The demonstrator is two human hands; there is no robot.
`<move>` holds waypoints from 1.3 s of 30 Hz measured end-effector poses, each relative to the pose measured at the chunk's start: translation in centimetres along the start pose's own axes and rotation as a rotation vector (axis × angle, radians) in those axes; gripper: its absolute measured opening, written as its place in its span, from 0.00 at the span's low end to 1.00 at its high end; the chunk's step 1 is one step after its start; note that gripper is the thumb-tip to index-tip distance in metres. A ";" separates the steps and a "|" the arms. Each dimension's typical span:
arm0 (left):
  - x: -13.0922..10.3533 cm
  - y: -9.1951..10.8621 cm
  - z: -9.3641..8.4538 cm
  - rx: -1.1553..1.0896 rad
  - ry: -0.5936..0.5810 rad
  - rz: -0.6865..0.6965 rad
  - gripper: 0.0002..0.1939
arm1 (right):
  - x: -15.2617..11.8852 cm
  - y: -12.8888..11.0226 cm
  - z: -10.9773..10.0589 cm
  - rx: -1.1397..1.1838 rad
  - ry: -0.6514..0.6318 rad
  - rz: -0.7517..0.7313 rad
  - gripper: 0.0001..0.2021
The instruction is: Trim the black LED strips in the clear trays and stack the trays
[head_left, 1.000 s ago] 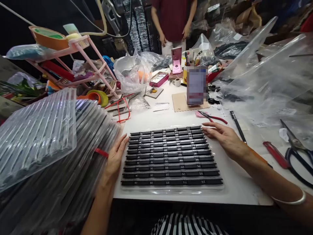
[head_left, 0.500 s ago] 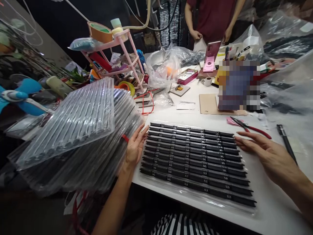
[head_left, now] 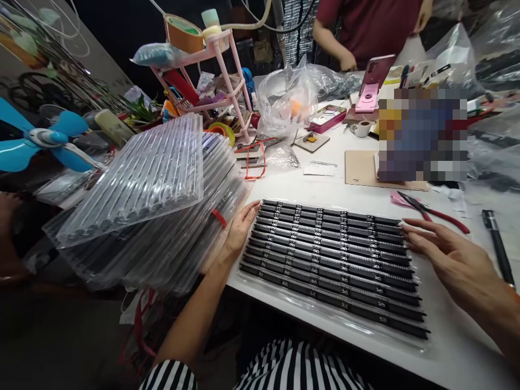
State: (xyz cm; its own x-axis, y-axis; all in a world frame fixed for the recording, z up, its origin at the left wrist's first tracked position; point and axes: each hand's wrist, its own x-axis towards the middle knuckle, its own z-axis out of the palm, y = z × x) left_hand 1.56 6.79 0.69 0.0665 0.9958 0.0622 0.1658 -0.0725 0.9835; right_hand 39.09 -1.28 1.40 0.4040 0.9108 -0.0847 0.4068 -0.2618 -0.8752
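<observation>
A clear plastic tray (head_left: 292, 303) lies on the white table in front of me, filled with rows of black, toothed strips (head_left: 320, 257). Each strip carries small silvery marks. My left hand (head_left: 242, 230) is at the tray's left edge, its fingers nearly straight and their tips at the far left corner. On the opposite side, my right hand (head_left: 450, 254) has its fingertips against the right edge, near the far right corner. Both hands hold the tray between them by its edges; parts of the fingers are hidden. Left of my left hand stands a stack of clear plastic trays (head_left: 138, 179).
Red-handled pliers (head_left: 442, 218) and a black pen (head_left: 499, 249) lie to the right. Farther back are a cardboard piece (head_left: 359, 168), a mug (head_left: 361, 128), a phone (head_left: 376, 73) on a pink stand and a pink rack (head_left: 223, 70). A blue fan (head_left: 44, 138) stands left. Another person (head_left: 365, 32) stands opposite.
My view has turned a little left, so the scene sits farther right. Both my hands stay at the tray's edges. The person opposite has moved their arms.
</observation>
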 end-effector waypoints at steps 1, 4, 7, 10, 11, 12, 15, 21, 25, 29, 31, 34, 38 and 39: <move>0.0 0.0 0.1 0.029 0.001 -0.001 0.23 | 0.0 0.1 0.0 -0.008 -0.009 -0.027 0.23; 0.2 0.0 0.3 0.141 0.000 0.014 0.23 | 0.2 0.4 0.0 -0.086 -0.026 -0.103 0.23; 0.2 0.4 0.2 0.235 -0.024 0.033 0.23 | 0.4 0.4 -0.2 -0.304 -0.020 -0.187 0.25; -0.7 1.0 -0.2 0.313 -0.035 0.041 0.23 | 0.6 0.3 -0.5 -0.486 -0.021 -0.241 0.27; -1.3 1.2 -0.4 0.334 -0.035 0.041 0.22 | 0.7 0.3 -0.6 -0.519 -0.015 -0.249 0.27; -2.0 1.4 -0.6 0.354 -0.037 0.043 0.22 | 0.8 0.4 -0.7 -0.546 -0.011 -0.252 0.27; -5.1 1.8 -1.3 0.453 -0.047 0.046 0.21 | 1.2 0.6 -0.8 -0.594 0.008 -0.261 0.26; -10.4 1.7 -1.9 0.569 -0.021 0.007 0.22 | 1.6 1.0 -0.7 -0.610 -0.011 -0.265 0.25; -10.9 1.7 -2.4 0.251 0.210 -0.046 0.34 | 2.0 1.0 -0.7 -0.586 -0.033 -0.208 0.25; -11.0 2.2 -2.3 -0.106 0.522 -0.042 0.37 | 2.2 0.8 -0.7 -0.557 -0.076 -0.186 0.26; -11.5 2.5 -1.6 -0.022 0.480 -0.010 0.29 | 2.3 0.9 -0.7 -0.577 -0.083 -0.211 0.27; -12.3 2.5 0.1 0.473 0.222 0.107 0.23 | 2.2 0.9 -0.7 -0.621 -0.072 -0.244 0.27; -12.6 2.0 2.1 1.093 -0.099 0.258 0.38 | 2.0 0.7 -0.6 -0.631 -0.088 -0.273 0.25; -12.5 1.8 2.4 1.176 -0.137 0.283 0.42 | 1.9 0.6 -0.6 -0.633 -0.097 -0.282 0.25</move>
State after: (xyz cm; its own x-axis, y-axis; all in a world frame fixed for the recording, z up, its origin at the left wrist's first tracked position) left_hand 3.37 -5.92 1.30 0.3363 0.9278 0.1615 0.9146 -0.3626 0.1791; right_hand 40.61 0.09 0.98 0.1501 0.9880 0.0370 0.8962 -0.1201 -0.4271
